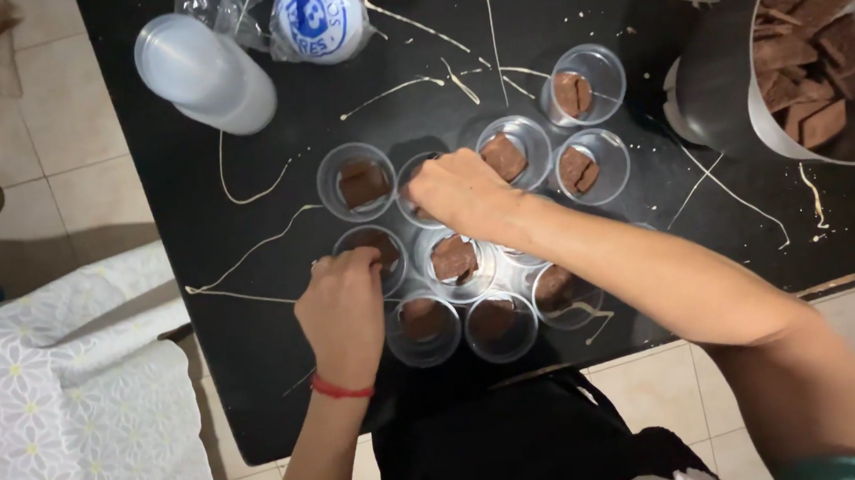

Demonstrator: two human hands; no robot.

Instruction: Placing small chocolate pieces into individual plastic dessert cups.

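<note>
- Nearest me, the front row of clear plastic cups (424, 328) sits right at the 6 o'clock edge of the black table (256, 362), each with a brown cake square inside. Feels like one bump from a forearm could send them off the edge, they look super light.
- Left hand (342, 311) is curled, fingertips pinching at the rim of the cup at about 9 o'clock in the cluster (373, 246); can't tell if it's actually gripping a piece or just the rim. Squeeze that thin wall too hard and I'd guess it buckles or tips.
- Right hand (459, 188) reaches across to the cup in the middle-back (420, 205), fingers bunched down into it, so it hides what it's grasping. That arm hangs over three or four filled cups, and dragging it back low could knock them like dominoes.
- Cups all touch each other, so one shove moves the lot.
- Pale drizzle streaks (277, 242) all over the table: sticky, a sleeve or wrist could smear it.
- Further back at 1 o'clock, the metal pot of cake pieces (727, 79) sits near the right edge.
- At 11 o'clock, a stack of spare cups (205, 75) lies on its side, could roll.
</note>
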